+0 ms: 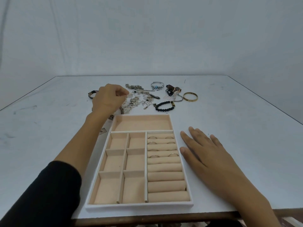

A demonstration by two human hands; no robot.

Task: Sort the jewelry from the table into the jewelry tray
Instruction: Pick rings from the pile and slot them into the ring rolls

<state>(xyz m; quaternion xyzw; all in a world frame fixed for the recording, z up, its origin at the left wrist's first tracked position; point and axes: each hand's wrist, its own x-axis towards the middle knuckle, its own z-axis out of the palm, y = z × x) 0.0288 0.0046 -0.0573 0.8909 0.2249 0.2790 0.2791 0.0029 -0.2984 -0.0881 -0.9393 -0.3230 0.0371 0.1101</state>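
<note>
We are pinching a fan-shaped silver piece [130,95] with our left grip [109,99] at the jewelry pile [144,99] beyond the tray [139,208]. Our right grip [208,154] is lying flat, fingers spread, holding nothing, on the counter [246,112] just beside the tray.

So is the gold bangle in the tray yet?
No, the gold bangle lies on the table beyond the jewelry tray.

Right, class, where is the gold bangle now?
Head view: the gold bangle lies on the table at the right end of the jewelry spread, just right of the brown watch.
</note>
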